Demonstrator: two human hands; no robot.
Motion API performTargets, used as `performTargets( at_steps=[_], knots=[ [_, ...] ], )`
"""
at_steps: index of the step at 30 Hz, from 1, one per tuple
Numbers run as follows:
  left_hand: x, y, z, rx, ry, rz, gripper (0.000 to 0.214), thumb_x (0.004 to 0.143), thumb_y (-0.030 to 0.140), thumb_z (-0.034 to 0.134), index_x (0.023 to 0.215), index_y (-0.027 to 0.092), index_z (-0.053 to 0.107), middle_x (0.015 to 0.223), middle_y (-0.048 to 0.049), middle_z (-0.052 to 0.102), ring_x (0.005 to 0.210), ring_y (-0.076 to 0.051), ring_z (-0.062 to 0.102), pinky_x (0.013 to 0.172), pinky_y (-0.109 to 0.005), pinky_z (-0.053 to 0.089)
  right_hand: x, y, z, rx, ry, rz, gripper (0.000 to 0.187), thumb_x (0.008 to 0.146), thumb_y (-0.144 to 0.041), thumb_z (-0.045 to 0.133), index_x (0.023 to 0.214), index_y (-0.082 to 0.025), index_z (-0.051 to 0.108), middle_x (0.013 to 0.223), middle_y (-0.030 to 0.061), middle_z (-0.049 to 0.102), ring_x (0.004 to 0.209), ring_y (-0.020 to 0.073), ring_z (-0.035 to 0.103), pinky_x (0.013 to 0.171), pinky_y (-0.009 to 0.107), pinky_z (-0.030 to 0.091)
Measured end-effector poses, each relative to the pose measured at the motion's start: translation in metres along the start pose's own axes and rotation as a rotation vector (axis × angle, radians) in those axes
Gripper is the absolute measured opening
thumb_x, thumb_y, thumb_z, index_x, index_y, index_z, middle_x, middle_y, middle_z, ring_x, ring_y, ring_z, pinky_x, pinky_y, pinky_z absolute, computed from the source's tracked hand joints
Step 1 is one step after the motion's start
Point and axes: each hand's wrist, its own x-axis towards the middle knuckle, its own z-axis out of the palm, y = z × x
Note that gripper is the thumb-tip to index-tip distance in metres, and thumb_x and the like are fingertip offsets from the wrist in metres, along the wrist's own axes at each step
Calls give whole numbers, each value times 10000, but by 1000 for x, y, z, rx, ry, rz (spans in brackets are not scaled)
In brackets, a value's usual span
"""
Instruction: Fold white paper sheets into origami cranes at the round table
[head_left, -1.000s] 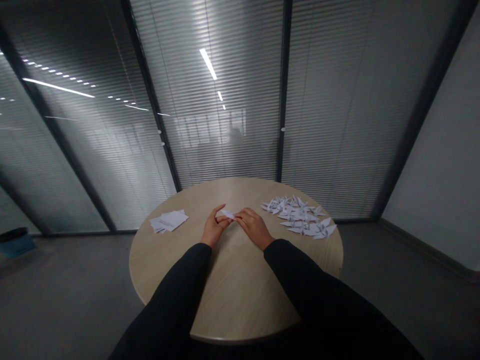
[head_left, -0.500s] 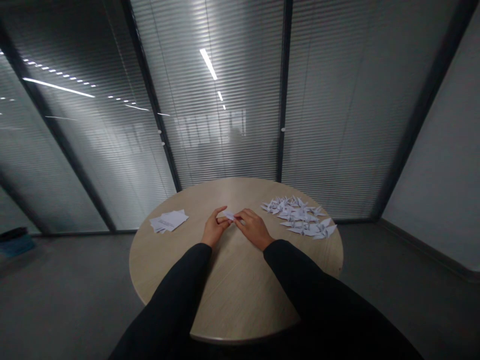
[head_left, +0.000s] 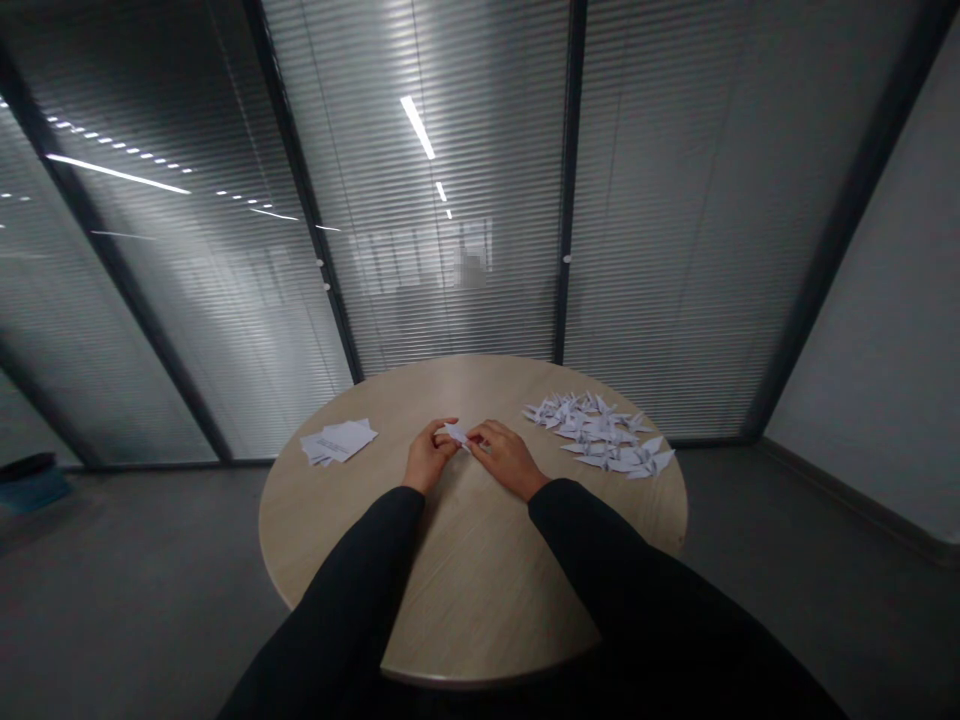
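Between my two hands, above the middle of the round table [head_left: 480, 590], is a small folded piece of white paper [head_left: 457, 433]. My left hand [head_left: 430, 456] pinches its left side, thumb and fingers closed on it. From the other side my right hand [head_left: 508, 458] grips it with the fingertips. The fingers partly cover the paper, so its exact folded shape is hard to make out. On the right of the table lies a pile of folded white paper cranes [head_left: 607, 440]. Several flat white paper sheets [head_left: 341, 441] overlap on the left.
Glass partitions with blinds [head_left: 465, 300] stand right behind the table's far edge. A blue bin [head_left: 34, 483] is on the grey floor at far left. At the right rises a plain wall [head_left: 885, 350].
The fingers of my left hand have closed in from a more spread pose onto the paper. The folded paper has turned slightly and shows more of its surface. Sheets and cranes stay put.
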Motion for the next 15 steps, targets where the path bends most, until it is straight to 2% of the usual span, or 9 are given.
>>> performTargets(
  at_steps=[7,15],
  knots=[
    [-1,-2,1,90,7,32,393,619,106,604,1010,137,582,651,4,664,610,-107,617,593,-200,433,0,2,0,-9,-8,30,71,816,-163,527,838,-174,594,820,39,616,793,152,570,718,263,437],
    [-6,9,6,156,-35,69,308,607,96,592,909,140,630,585,35,617,547,-87,574,538,-180,420,-1,-3,-2,-119,-28,21,28,815,-189,527,797,-186,549,792,36,584,784,165,549,689,265,423]
  ],
)
